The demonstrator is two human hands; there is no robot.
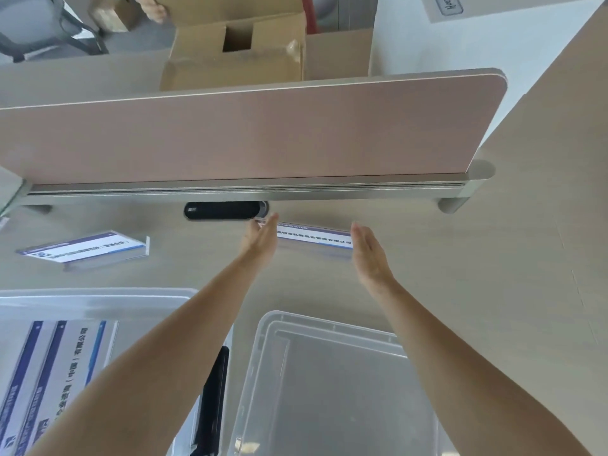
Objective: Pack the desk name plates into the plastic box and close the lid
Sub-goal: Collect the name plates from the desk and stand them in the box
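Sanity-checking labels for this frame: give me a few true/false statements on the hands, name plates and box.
1. The left hand and right hand are both open, flanking a name plate in front of the divider. True.
2. That name plate is already in a box. False: it lies on the desk.
3. A second name plate lies on the desk further left. True.
4. The plastic box at lower left is empty. False: packed name plates show inside it.
5. A cardboard box sits beyond the divider. True.
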